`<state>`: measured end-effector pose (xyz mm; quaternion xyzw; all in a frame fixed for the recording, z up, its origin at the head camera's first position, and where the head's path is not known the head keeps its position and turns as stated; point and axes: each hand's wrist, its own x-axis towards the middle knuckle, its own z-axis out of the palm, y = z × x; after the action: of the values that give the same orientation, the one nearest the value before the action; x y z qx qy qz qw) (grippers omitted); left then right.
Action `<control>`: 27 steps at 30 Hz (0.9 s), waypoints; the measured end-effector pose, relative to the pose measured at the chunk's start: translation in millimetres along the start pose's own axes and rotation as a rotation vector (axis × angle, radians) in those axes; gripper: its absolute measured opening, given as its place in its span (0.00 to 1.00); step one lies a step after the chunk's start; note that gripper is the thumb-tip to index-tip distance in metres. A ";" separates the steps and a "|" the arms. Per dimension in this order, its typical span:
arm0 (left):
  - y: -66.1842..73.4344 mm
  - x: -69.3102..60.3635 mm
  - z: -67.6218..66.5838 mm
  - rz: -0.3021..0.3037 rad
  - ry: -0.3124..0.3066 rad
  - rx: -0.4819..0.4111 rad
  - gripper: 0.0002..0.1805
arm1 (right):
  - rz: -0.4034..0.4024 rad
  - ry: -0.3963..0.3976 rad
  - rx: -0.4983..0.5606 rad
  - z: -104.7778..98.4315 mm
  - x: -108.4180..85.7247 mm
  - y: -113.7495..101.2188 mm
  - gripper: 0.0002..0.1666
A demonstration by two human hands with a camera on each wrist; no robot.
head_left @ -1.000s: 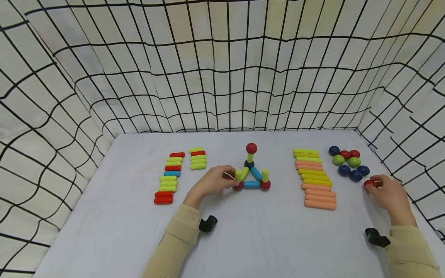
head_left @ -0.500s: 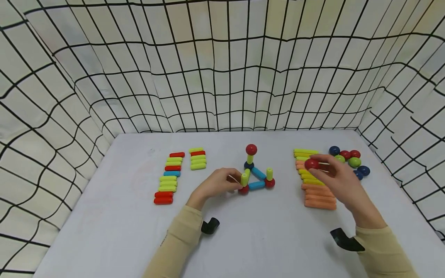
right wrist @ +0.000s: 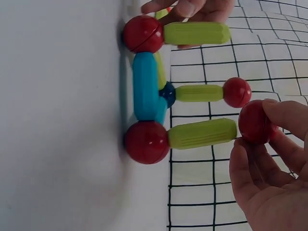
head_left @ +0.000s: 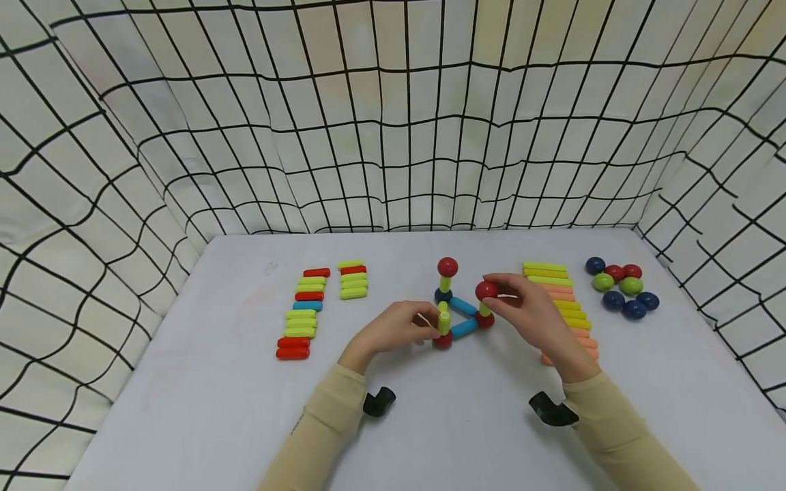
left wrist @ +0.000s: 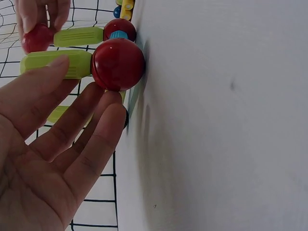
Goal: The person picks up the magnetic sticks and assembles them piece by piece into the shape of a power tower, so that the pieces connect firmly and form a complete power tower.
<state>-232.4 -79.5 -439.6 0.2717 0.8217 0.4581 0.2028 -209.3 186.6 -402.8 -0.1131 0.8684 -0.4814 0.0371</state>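
A triangular frame of balls and rods stands on the table, with blue rods (head_left: 464, 329) joining its red and dark blue balls. Three short green rods rise from its corners; the far one carries a red ball (head_left: 447, 266). My left hand (head_left: 405, 324) pinches the near-left upright green rod (left wrist: 77, 62), thumb along it, fingers by the red corner ball (left wrist: 118, 64). With thumb and fingertips, my right hand (head_left: 534, 314) holds a red ball (right wrist: 256, 121) at the top end of the right upright green rod (right wrist: 203, 134). Whether the ball is seated on that rod I cannot tell.
Short red, green and blue rods (head_left: 299, 314) lie in two columns on the left. Longer yellow and orange rods (head_left: 545, 268) lie on the right, partly behind my right hand. Several loose balls (head_left: 634, 309) sit at the far right. A black net (head_left: 393, 164) surrounds the table.
My right hand has brought a red ball from the far-right group leftward to the right upright rod. The frame has turned and shifted slightly right with my left hand on it.
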 end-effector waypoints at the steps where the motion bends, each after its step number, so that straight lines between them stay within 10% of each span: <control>1: 0.3 0.4 0.4 -0.002 0.000 0.003 0.10 | 0.005 -0.003 -0.002 0.0 0.3 1.9 0.30; 11: 0.0 3.3 3.0 -0.004 -0.021 -0.018 0.11 | 0.021 0.014 0.014 -7.9 1.1 17.1 0.32; 20: -9.6 18.2 -7.9 -0.130 0.168 0.005 0.20 | 0.093 0.024 0.030 -25.7 -7.3 24.9 0.34; 27: -12.5 35.8 -17.3 -0.057 0.052 0.007 0.30 | 0.202 0.136 -0.034 -57.9 -21.0 42.5 0.36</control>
<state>-273.4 -73.4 -444.8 0.2371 0.8356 0.4563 0.1934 -205.7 261.1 -408.8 0.0074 0.8838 -0.4671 0.0245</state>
